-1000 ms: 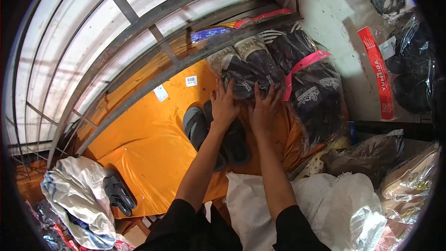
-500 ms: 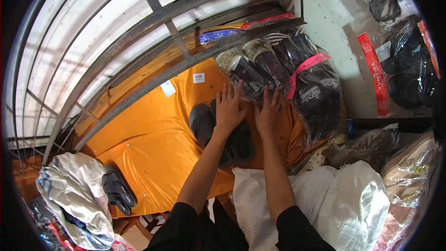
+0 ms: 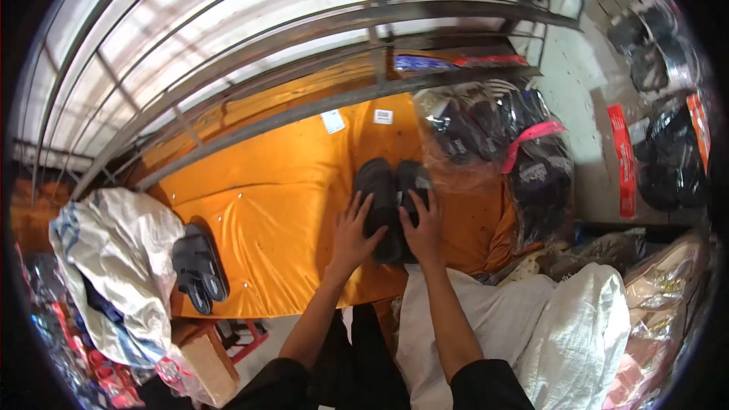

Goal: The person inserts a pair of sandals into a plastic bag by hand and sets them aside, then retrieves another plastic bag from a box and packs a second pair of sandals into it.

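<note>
A pair of black slide sandals lies on an orange cloth (image 3: 281, 212), toes away from me. The left slide (image 3: 374, 182) and the right slide (image 3: 411, 177) sit side by side. My left hand (image 3: 352, 235) rests against the outer edge of the left slide, fingers spread, with its thumb reaching over the footbed. On the other side, my right hand (image 3: 424, 231) touches the right slide, its fingers apart over the strap and outer edge. Both hands are open. The heel ends show between my wrists.
Plastic-wrapped shoes (image 3: 471, 125) lie behind the slides. Another black pair (image 3: 200, 266) sits at left beside a white sack (image 3: 114, 250). Metal bars (image 3: 319, 34) run along the back. White woven sacking (image 3: 486, 311) covers the right front, near bagged beige shoes (image 3: 661, 296).
My hands have drawn back toward me, from beyond the slides and the wrapped shoes to the slides' two sides. The view has turned, and the slides now appear straighter.
</note>
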`<state>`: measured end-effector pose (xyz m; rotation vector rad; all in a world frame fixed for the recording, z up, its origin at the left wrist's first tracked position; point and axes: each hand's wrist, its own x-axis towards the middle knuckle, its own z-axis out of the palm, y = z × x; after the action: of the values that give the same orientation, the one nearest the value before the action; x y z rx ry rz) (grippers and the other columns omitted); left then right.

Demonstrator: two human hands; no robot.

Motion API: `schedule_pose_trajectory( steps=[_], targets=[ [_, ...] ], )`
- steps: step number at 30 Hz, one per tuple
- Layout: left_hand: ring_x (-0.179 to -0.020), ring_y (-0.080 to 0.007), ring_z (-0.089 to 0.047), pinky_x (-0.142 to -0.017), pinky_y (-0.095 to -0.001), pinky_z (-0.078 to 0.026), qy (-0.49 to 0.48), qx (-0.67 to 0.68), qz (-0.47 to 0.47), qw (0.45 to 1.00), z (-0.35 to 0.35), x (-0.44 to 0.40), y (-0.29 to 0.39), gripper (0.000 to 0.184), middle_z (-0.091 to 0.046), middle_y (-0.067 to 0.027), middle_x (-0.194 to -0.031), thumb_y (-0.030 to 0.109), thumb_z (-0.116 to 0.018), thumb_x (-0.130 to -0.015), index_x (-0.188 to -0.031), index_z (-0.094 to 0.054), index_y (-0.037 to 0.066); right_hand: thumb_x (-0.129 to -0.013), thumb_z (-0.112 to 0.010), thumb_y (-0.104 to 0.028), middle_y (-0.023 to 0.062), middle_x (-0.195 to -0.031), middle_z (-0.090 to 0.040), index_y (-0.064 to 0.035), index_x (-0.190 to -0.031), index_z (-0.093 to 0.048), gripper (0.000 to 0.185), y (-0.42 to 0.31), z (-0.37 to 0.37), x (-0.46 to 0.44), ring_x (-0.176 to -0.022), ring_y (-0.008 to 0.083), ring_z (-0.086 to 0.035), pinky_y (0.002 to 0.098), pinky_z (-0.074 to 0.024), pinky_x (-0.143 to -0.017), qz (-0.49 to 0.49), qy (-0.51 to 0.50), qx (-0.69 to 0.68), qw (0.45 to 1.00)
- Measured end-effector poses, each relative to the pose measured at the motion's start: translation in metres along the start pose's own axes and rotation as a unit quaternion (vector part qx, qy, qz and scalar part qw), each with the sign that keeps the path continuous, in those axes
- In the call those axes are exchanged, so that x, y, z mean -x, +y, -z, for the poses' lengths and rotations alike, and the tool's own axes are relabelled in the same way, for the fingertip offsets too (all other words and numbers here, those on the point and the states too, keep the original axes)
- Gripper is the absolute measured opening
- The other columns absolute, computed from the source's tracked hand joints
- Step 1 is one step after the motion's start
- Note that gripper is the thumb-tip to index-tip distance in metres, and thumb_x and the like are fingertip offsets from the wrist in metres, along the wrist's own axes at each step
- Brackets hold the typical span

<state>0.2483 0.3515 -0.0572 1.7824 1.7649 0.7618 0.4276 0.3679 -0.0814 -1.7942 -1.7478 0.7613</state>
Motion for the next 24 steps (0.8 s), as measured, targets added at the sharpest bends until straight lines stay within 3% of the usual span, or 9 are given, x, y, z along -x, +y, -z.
schedule_pose_trajectory(
  steps=[1,2,4,7,14,18,20,24],
  targets=[
    [-0.14,-0.0412,-0.044,-0.115,-0.0509,-0.037,-0.02,0.12,0.021,0.992,-0.006,0.005,-0.01,0.066,-0.048,-0.0174,-0.153,0.017,-0.074,-0.087,-0.149,-0.051,0.014,-0.099,-0.064,-0.036,0.0233,-0.16,-0.033,-0.0138,-0.144,-0.055,0.051,-0.001,-0.001,-0.003,-0.146,0.0445,-0.033,0.0565,-0.0341,-0.116,-0.01,-0.003,0.013,1.0],
    [-0.14,-0.0412,-0.044,-0.115,-0.0509,-0.037,-0.005,0.124,0.03,0.992,-0.011,0.011,-0.02,0.066,-0.048,-0.0174,-0.153,0.017,-0.074,-0.087,-0.149,-0.051,0.014,-0.098,-0.067,-0.034,0.0232,-0.159,-0.034,-0.0133,-0.142,-0.058,0.049,-0.002,-0.002,-0.005,-0.147,0.0437,-0.031,0.0572,-0.0337,-0.116,-0.019,-0.005,0.028,0.999],
    [-0.133,-0.0432,-0.05,-0.109,-0.0477,-0.044,0.01,0.104,-0.006,0.995,-0.008,0.013,-0.028,0.063,-0.051,-0.0137,-0.152,0.001,-0.066,-0.088,-0.148,-0.052,0.014,-0.097,-0.068,-0.032,0.0223,-0.158,-0.035,-0.0121,-0.138,-0.06,0.047,-0.015,-0.002,-0.004,-0.147,0.0428,-0.029,0.0573,-0.0336,-0.116,0.007,-0.01,0.031,0.999],
    [-0.133,-0.0419,-0.05,-0.111,-0.048,-0.042,0.08,0.065,-0.005,0.995,0.009,0.026,-0.039,0.061,-0.054,-0.0114,-0.15,-0.003,-0.061,-0.088,-0.146,-0.055,0.014,-0.094,-0.072,-0.027,0.0198,-0.156,-0.038,-0.0103,-0.133,-0.063,0.043,-0.045,-0.009,0.015,-0.147,0.0416,-0.029,0.0561,-0.0343,-0.117,0.026,-0.018,0.047,0.998],
    [-0.133,-0.0397,-0.05,-0.111,-0.0476,-0.042,0.136,0.01,0.028,0.99,0.092,0.096,-0.101,0.055,-0.057,-0.0104,-0.146,-0.003,-0.059,-0.089,-0.142,-0.057,0.012,-0.088,-0.076,-0.009,0.0173,-0.156,-0.04,-0.0064,-0.125,-0.068,0.038,-0.13,-0.058,0.041,-0.141,0.0405,-0.035,0.0498,-0.0384,-0.115,0.109,-0.029,0.077,0.991],
    [-0.13,-0.0393,-0.053,-0.11,-0.0469,-0.042,0.189,0.012,0.032,0.981,0.139,0.13,-0.132,0.055,-0.058,-0.0143,-0.144,-0.006,-0.057,-0.088,-0.141,-0.057,0.008,-0.088,-0.075,-0.008,0.0196,-0.152,-0.045,-0.0052,-0.125,-0.069,0.037,-0.177,-0.091,0.064,-0.139,0.0413,-0.038,0.0486,-0.0388,-0.114,0.138,-0.06,0.081,0.985],
    [-0.128,-0.0392,-0.054,-0.11,-0.0468,-0.043,0.217,0.036,0.034,0.975,0.166,0.151,-0.141,0.054,-0.058,-0.0161,-0.143,-0.007,-0.056,-0.087,-0.14,-0.057,0.006,-0.092,-0.071,-0.009,0.0223,-0.148,-0.049,-0.0032,-0.124,-0.069,0.033,-0.2,-0.117,0.084,-0.137,0.0427,-0.041,0.0487,-0.0389,-0.113,0.251,-0.016,0.03,0.967],
    [-0.125,-0.0394,-0.056,-0.108,-0.0472,-0.043,0.287,-0.041,0.07,0.954,0.233,0.197,-0.182,0.057,-0.058,-0.0187,-0.141,-0.007,-0.057,-0.084,-0.14,-0.057,0.004,-0.098,-0.066,-0.015,0.0251,-0.147,-0.051,-0.0018,-0.119,-0.072,0.025,-0.241,-0.182,0.129,-0.135,0.0445,-0.045,0.05,-0.0381,-0.113,0.238,-0.049,-0.108,0.964]
  ],
)
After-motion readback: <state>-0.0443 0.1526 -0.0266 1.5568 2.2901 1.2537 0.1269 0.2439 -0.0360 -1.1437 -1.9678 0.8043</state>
